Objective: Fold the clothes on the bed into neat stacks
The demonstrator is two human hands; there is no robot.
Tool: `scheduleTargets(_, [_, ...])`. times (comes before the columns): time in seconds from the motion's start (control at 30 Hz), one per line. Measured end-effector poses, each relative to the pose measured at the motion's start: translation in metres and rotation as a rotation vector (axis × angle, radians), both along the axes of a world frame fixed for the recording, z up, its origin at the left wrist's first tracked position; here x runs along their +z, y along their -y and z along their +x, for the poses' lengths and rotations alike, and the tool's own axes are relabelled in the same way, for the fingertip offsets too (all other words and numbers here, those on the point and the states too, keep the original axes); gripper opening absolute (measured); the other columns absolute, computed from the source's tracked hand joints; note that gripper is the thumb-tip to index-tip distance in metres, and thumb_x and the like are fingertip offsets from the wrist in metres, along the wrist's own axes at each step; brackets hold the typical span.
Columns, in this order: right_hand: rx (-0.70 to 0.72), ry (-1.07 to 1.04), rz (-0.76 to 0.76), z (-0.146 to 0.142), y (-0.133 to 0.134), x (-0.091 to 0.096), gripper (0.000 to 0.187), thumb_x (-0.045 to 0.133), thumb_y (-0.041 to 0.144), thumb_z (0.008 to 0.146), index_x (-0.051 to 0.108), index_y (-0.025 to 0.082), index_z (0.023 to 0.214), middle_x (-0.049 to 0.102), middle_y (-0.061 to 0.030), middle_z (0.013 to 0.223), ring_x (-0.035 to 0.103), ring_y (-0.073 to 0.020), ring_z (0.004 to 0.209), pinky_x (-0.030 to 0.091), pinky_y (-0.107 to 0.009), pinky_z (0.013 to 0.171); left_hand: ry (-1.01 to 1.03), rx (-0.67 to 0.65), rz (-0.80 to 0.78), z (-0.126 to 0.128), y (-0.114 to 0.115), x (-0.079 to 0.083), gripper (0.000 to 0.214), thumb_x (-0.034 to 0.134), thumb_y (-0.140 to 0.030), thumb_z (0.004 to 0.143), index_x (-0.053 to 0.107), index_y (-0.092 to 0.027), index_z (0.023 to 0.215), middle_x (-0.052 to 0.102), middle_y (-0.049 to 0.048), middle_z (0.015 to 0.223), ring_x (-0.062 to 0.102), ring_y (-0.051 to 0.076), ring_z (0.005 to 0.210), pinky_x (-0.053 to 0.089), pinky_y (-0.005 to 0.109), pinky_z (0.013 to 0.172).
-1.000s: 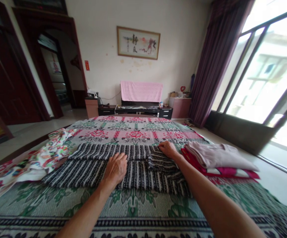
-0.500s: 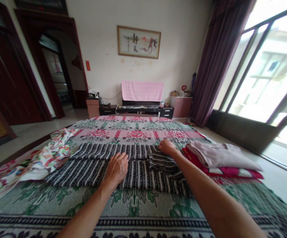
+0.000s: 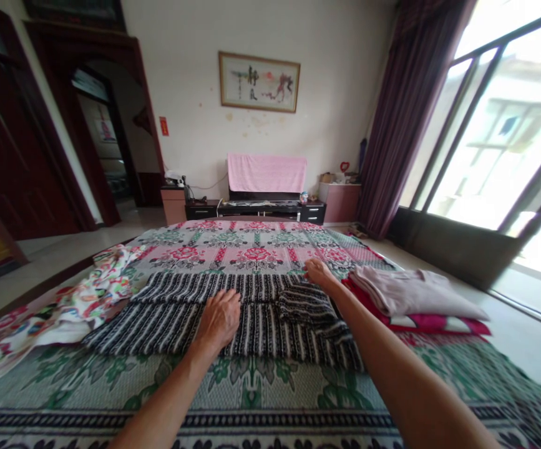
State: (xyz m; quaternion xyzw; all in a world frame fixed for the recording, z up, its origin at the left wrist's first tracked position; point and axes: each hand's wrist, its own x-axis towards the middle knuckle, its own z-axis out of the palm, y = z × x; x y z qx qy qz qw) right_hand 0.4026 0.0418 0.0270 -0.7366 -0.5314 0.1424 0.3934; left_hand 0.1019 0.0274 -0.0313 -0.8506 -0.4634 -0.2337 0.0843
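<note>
A black-and-white striped knit garment (image 3: 171, 327) lies spread crosswise on the bed, its far part folded over in a long strip. At its right end, a sleeve-like part (image 3: 305, 304) is doubled back on top. My left hand (image 3: 222, 317) rests palm down near the middle of the garment, fingers extended. Just past the garment's far right corner is my right hand (image 3: 319, 274), its fingers loosely bent and a little apart, with no cloth seen in them. Whether its fingertips touch the bedcover is unclear.
A flowered bedcover (image 3: 251, 380) covers the bed. Left of the garment lies a crumpled, colourful patterned cloth (image 3: 104, 290). To the right is a folded stack with a pale grey garment (image 3: 415, 292) over a red-and-white one (image 3: 438, 324). A pink cloth (image 3: 268, 173) drapes over something on the far cabinet.
My right hand has shifted slightly right, off the garment's far edge, and its fingers have loosened. My left hand stays in place on the garment. The camera view has shifted a little.
</note>
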Motion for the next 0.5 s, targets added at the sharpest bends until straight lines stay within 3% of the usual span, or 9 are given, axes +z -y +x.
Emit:
scheduleTargets(0.17, [0.096,-0.295,-0.038,-0.033,0.010,0.011,0.021,0.039,0.022,0.087,0.050,0.017,0.069,0.054,0.0007,0.057,0.050,-0.0081,0.049,0.038,-0.016,0.045,0.020,-0.009,0.022,0.000,-0.002,-0.003,0.036,0.036,-0.025,0.093,0.065,-0.018,0.113,0.063,0.0084,0.125,0.053,0.025,0.118,0.038,0.039,0.102])
scheduleTargets(0.37, [0.282,-0.570,-0.092,-0.093,0.012,-0.002,0.017,0.048,0.023,0.081,0.051,0.018,0.065,0.057,0.0006,0.059,0.051,-0.0088,0.048,0.038,-0.018,0.042,0.117,-0.083,0.032,-0.002,-0.009,-0.006,0.035,0.037,-0.023,0.092,0.066,-0.016,0.110,0.064,0.0115,0.119,0.056,0.024,0.113,0.044,0.041,0.098])
scheduleTargets(0.5, [0.394,-0.769,-0.100,-0.114,0.010,-0.008,0.015,0.049,0.024,0.080,0.053,0.017,0.067,0.060,-0.0010,0.068,0.057,-0.0091,0.053,0.041,-0.019,0.045,0.154,-0.111,0.041,-0.003,-0.012,-0.006,0.033,0.038,-0.019,0.090,0.066,-0.016,0.108,0.066,0.0116,0.114,0.059,0.023,0.108,0.046,0.040,0.095])
